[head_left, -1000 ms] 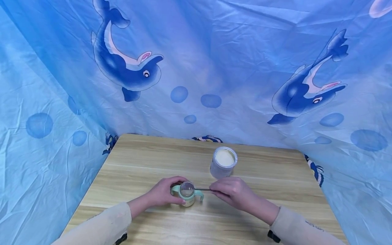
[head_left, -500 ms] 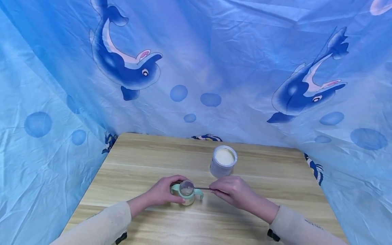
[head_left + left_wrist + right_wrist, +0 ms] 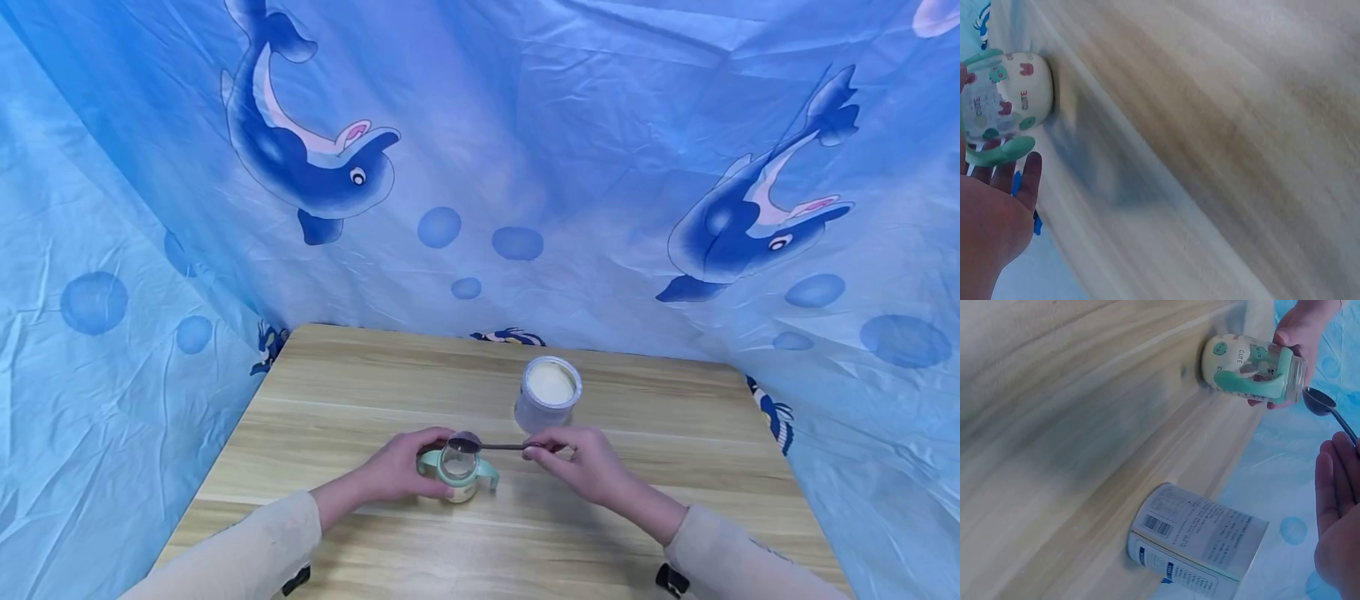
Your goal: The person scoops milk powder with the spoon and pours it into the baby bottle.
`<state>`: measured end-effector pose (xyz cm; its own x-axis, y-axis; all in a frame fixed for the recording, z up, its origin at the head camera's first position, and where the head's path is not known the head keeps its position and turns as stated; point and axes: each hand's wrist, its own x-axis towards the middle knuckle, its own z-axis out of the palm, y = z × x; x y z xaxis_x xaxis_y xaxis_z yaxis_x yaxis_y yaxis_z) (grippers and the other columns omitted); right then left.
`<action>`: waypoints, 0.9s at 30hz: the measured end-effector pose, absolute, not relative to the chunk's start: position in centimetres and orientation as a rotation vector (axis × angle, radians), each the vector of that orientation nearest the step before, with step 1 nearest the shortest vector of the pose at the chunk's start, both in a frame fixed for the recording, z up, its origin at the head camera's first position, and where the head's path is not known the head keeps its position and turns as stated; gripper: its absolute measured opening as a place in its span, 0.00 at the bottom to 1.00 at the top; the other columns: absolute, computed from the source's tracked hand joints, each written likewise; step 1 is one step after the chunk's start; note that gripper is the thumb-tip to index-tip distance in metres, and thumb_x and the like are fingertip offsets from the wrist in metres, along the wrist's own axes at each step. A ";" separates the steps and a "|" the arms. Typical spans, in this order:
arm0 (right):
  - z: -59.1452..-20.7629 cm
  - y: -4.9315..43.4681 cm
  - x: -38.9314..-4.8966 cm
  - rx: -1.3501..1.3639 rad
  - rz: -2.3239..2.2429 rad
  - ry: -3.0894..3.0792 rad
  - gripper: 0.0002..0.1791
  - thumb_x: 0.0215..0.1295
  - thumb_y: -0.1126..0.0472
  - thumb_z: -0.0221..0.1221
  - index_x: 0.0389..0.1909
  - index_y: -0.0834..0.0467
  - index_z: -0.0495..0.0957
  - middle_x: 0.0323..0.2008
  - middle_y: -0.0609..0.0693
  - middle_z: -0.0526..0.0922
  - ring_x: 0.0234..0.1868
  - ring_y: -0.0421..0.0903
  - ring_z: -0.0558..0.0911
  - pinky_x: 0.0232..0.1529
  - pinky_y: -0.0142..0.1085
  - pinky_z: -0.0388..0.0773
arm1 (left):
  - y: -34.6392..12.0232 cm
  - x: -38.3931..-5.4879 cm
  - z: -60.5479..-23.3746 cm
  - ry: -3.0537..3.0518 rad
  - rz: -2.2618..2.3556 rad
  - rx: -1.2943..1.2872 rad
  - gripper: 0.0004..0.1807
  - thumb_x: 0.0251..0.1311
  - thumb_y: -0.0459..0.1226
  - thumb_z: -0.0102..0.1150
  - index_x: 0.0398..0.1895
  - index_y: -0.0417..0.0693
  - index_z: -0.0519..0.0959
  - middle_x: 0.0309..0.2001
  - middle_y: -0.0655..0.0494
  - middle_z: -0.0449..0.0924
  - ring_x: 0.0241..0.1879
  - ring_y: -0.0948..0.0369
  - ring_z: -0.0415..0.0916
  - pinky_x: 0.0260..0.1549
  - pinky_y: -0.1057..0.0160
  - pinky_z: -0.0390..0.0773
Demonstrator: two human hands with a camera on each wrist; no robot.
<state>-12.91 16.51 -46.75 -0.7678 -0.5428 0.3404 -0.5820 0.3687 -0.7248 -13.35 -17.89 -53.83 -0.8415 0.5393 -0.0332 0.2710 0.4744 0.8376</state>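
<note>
A clear baby bottle (image 3: 1244, 359) with mint-green side handles and a cartoon print stands upright, uncapped, on the table, with pale powder in its lower part. My left hand (image 3: 405, 471) grips it around the left side, near one handle (image 3: 1004, 152). Between thumb and fingers, my right hand (image 3: 581, 462) pinches the handle of a dark metal spoon (image 3: 465, 443). The spoon's bowl sits at the bottle's open mouth; in the right wrist view it looks empty. Behind my right hand is an open can (image 3: 1194, 540) of cream-coloured powder (image 3: 550, 384).
The wood-grain table (image 3: 360, 392) has its back edge against a blue hanging cloth (image 3: 480, 167) printed with dolphins. More of the cloth hangs along the left and right sides. The can stands at the table's back middle, close to my right hand.
The spoon has tipped and risen slightly at the bottle's mouth, and its bowl now shows dark. My right hand has shifted a little to the right. My left hand and the bottle have stayed put.
</note>
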 end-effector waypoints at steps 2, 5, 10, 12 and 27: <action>-46.7 16.8 -12.9 0.959 1.501 -2.598 0.03 0.73 0.63 0.68 0.42 0.54 0.91 0.35 0.44 0.92 0.37 0.37 0.88 0.37 0.35 0.89 | -18.0 -13.4 -53.5 2.436 1.287 0.689 0.49 0.47 0.55 0.85 0.75 0.62 0.73 0.65 0.65 0.82 0.64 0.56 0.79 0.70 0.41 0.74; -46.6 17.2 -13.1 0.848 1.677 -2.607 0.04 0.74 0.64 0.67 0.42 0.58 0.90 0.36 0.49 0.93 0.37 0.40 0.90 0.39 0.37 0.90 | -18.3 -13.7 -52.8 2.435 1.281 0.698 0.53 0.47 0.55 0.86 0.78 0.58 0.70 0.69 0.56 0.80 0.67 0.52 0.78 0.70 0.41 0.74; -46.2 18.1 -13.7 0.647 1.931 -2.574 0.07 0.76 0.65 0.65 0.42 0.66 0.87 0.38 0.57 0.93 0.38 0.42 0.91 0.43 0.42 0.91 | -18.8 -14.7 -51.0 2.448 1.288 0.747 0.52 0.51 0.55 0.83 0.79 0.52 0.69 0.73 0.50 0.76 0.70 0.49 0.76 0.70 0.43 0.75; -45.9 18.6 -14.0 0.564 1.995 -2.546 0.09 0.76 0.64 0.65 0.44 0.69 0.85 0.38 0.60 0.92 0.39 0.43 0.91 0.44 0.44 0.91 | -19.0 -15.0 -50.1 2.468 1.285 0.770 0.50 0.54 0.53 0.82 0.79 0.49 0.69 0.73 0.51 0.76 0.71 0.49 0.75 0.70 0.43 0.75; -45.4 23.7 -16.1 0.141 2.158 -2.358 0.11 0.77 0.59 0.66 0.45 0.64 0.86 0.37 0.51 0.93 0.41 0.44 0.92 0.47 0.39 0.90 | -21.3 -17.3 -45.2 2.840 0.929 0.702 0.41 0.62 0.63 0.73 0.76 0.61 0.75 0.73 0.57 0.77 0.71 0.48 0.75 0.68 0.38 0.76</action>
